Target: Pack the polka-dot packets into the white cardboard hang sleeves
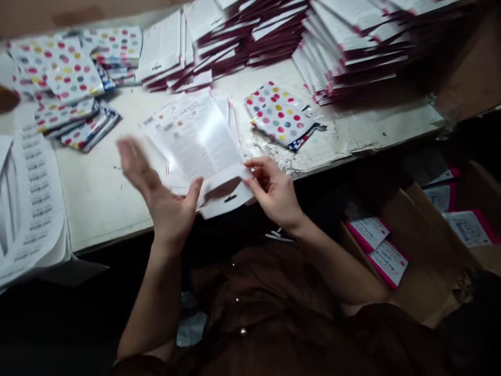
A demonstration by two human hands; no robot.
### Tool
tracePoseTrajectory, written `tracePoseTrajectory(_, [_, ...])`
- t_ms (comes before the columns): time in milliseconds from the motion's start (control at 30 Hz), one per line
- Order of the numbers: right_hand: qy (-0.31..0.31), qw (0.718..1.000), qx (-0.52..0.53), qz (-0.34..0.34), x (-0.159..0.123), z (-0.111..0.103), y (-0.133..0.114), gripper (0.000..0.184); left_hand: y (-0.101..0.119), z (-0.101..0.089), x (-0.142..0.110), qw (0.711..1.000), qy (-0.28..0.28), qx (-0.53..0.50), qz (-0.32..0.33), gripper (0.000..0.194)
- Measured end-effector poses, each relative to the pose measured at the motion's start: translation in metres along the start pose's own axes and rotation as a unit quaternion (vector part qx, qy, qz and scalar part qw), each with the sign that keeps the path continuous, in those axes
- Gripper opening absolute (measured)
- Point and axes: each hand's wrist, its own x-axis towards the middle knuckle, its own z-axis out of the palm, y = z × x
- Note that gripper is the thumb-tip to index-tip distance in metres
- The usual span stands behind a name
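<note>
A flat white card sleeve (209, 143) with a hang hole lies at the table's front edge, its near end gaping. The thumb and fingers of my right hand (276, 193) pinch the right side of its open end. My left hand (162, 198) is spread wide at the left, fingers up and blurred, its thumb beside the sleeve's lower left corner; whether the thumb touches it I cannot tell. More white sleeves (156, 122) lie beneath. To the right rests a polka-dot pouch (279, 115), flat on the table.
Polka-dot pouches (62, 68) lie in a heap at the back left. Tall stacks of white sleeves (254, 31) line the back. Printed label sheets (37, 198) hang over the left edge. At lower right, a cardboard box (422, 250) holds several pink-edged packets (389, 263).
</note>
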Motion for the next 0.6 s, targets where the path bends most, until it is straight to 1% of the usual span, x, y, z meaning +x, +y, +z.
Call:
tracePoseTrajectory(33, [-0.005,0.996,-0.088,-0.035,0.009,-0.001,0.004,0.02,-0.006,0.0,0.001,0.999,-0.014,0.039,0.022,0.07])
tracePoseTrajectory(100, [-0.028,0.966,-0.237,-0.104,0.025,-0.003,0.011,0.019,-0.017,0.002,-0.002,0.993,-0.059,0.079,0.057,0.061])
tracePoseTrajectory(133, [-0.048,0.949,-0.283,-0.134,0.031,-0.003,0.014,0.021,-0.023,0.005,-0.004,0.988,-0.104,0.084,0.075,0.063])
tracePoseTrajectory(167, [-0.074,0.935,-0.31,-0.159,0.036,-0.003,0.018,0.023,-0.027,0.008,-0.007,0.983,-0.134,0.086,0.088,0.069])
tracePoseTrajectory(200, [-0.099,0.923,-0.325,-0.179,0.04,-0.003,0.021,0.025,-0.032,0.012,-0.01,0.981,-0.144,0.089,0.098,0.075])
tracePoseTrajectory(267, [-0.13,0.909,-0.339,-0.202,0.042,-0.001,0.026,0.027,-0.04,0.019,-0.015,0.981,-0.124,0.096,0.114,0.081])
tracePoseTrajectory(333, [-0.137,0.903,-0.349,-0.212,0.042,0.001,0.029,0.028,-0.045,0.024,-0.018,0.982,-0.101,0.095,0.127,0.077])
tracePoseTrajectory(400, [-0.134,0.899,-0.357,-0.216,0.039,0.003,0.031,0.03,-0.048,0.027,-0.02,0.983,-0.091,0.092,0.132,0.073])
tracePoseTrajectory(467, [-0.128,0.901,-0.352,-0.219,0.037,0.004,0.032,0.032,-0.048,0.027,-0.021,0.983,-0.095,0.092,0.127,0.072])
tracePoseTrajectory(600, [-0.122,0.919,-0.315,-0.202,0.036,0.008,0.031,0.033,-0.046,0.025,-0.021,0.982,-0.106,0.101,0.119,0.072])
